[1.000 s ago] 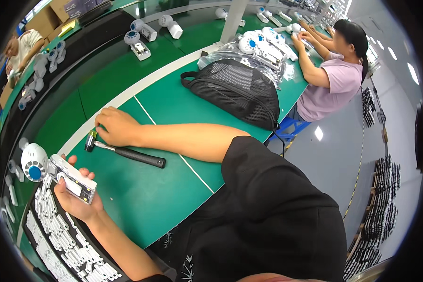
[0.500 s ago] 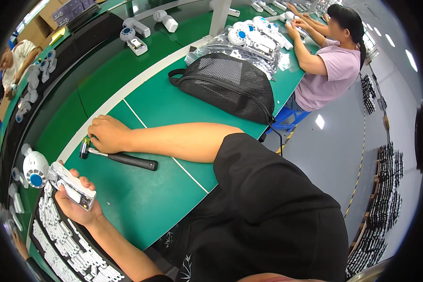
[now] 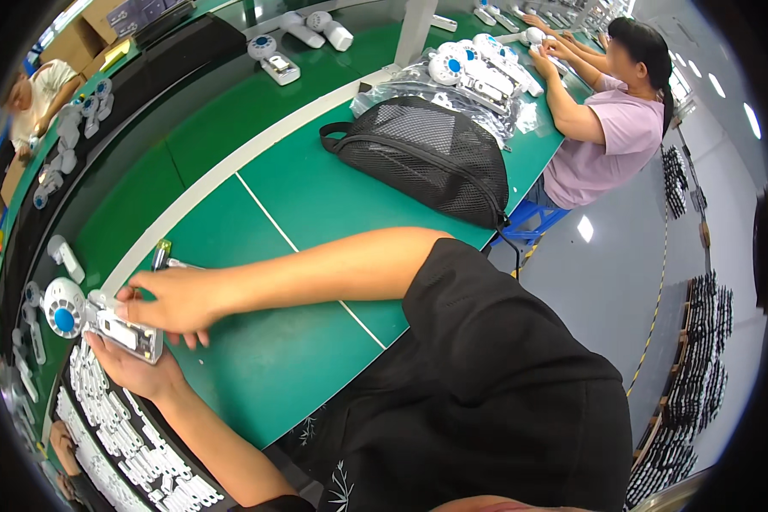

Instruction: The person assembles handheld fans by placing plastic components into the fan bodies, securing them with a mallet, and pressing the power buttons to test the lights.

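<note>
Our left hand (image 3: 138,370), curled, held the white device (image 3: 123,334), long axis slanting down rightward; our loosely open right hand (image 3: 172,300) overlapped its far edge, contact unclear.

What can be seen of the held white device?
The white device looks like hard plastic. Its round head has a blue disc ringed by grey slots and joins a boxy body whose camera-facing side is open, showing internal parts. Held at the picture's left, it has its head to the left, the body reaching right and slightly downward in view. The left grip supports it from below; the right grip reaches over the body, fingers overlapping it, exact contact unclear.
</note>
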Tool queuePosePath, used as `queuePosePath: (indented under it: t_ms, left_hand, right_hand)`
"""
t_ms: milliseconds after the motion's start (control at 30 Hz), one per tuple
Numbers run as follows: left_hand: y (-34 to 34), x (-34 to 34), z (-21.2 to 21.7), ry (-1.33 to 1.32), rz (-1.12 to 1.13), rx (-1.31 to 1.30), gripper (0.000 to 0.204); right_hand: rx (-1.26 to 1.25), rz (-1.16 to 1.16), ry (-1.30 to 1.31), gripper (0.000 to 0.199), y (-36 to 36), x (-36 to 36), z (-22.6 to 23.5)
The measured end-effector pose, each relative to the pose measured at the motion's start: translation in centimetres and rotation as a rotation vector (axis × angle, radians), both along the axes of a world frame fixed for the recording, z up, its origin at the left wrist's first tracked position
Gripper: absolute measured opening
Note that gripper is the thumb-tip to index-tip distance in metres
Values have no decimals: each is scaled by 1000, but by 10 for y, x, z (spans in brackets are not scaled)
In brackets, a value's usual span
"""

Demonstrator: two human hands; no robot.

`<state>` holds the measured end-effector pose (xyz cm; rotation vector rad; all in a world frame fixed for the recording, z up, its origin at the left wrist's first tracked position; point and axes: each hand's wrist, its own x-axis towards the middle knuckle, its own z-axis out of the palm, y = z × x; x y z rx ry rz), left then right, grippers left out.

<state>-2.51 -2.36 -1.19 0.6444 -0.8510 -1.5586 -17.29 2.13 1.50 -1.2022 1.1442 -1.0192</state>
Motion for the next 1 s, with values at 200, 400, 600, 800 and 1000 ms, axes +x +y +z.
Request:
queuePosePath:
  t_ms: [200, 400, 600, 800, 1000]
  left_hand:
    - [-12, 0, -25, -61, -418, -232, 58]
    - [1, -11, -25, -275, -178, -251, 58]
    - [6, -13, -28, -272, -53, -267, 61]
    - [7, -17, -25, -273, -49, -267, 56]
    - [6, -15, -26, -296, -59, -267, 56]
  right_hand:
    - [-46, -26, -171, 36, -3, 17, -30]
    - [-116, -122, -356, 29, -19, 4, -25]
    - [-382, -189, -405, 30, -22, -13, -3]
    - [-482, -140, -501, 26, -7, -23, 18]
    - [-515, -91, -527, 27, -1, -17, 20]
